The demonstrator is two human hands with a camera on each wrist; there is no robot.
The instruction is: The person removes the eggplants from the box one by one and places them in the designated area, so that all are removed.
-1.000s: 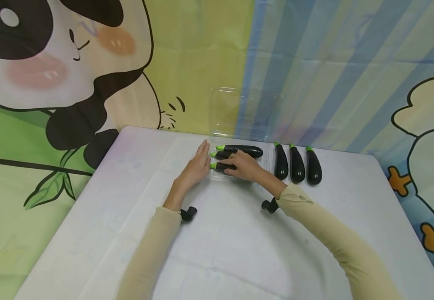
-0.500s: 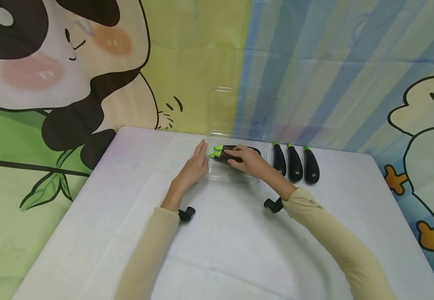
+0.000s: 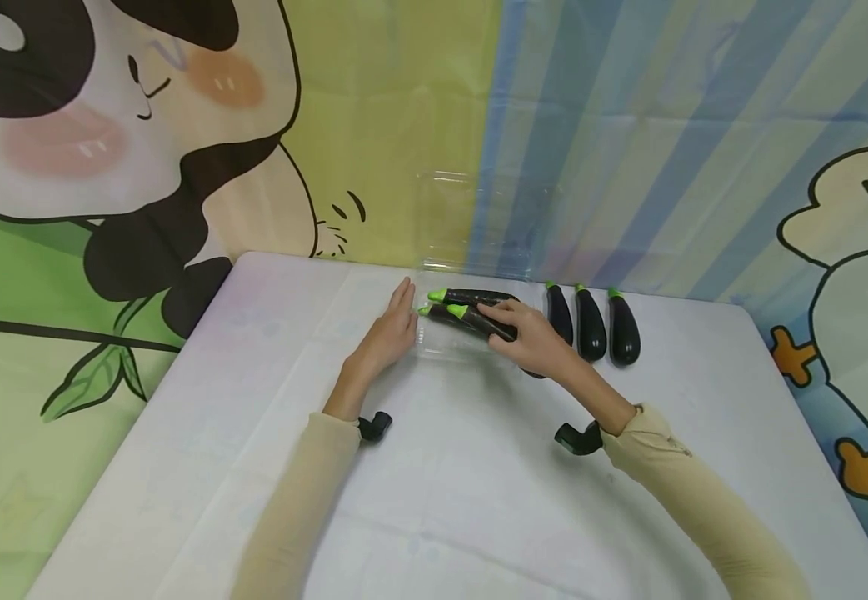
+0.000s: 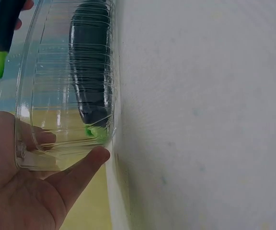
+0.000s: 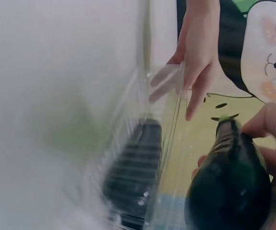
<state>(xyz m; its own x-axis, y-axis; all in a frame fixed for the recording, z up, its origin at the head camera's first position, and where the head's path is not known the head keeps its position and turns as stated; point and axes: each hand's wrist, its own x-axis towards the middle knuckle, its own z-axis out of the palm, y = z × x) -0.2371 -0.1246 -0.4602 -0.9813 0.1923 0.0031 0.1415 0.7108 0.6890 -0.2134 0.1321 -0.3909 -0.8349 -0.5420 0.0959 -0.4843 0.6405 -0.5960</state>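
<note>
My right hand [image 3: 535, 333] grips a black eggplant [image 3: 479, 319] with a bright green stem end, raised above a clear plastic box [image 3: 452, 348]. The hand covers part of its body. Another eggplant [image 3: 471, 296] lies along the back of the box, and a further one [image 3: 437, 313] shows just in front of it, partly hidden by the held one. My left hand [image 3: 389, 333] rests its straight fingers against the box's left end. In the left wrist view its thumb [image 4: 87, 167] touches the lower corner of the box, and an eggplant [image 4: 90, 67] shows through the clear wall.
Three more eggplants [image 3: 591, 325] lie side by side right of the box, stems toward the back. The box's clear lid [image 3: 479, 221] stands upright against the printed backdrop [image 3: 396, 100]. A white cloth covers the table [image 3: 434, 500].
My right hand has picked up the front eggplant from the box, raised it and drawn it to the right. The left hand stays at the box's left end.
</note>
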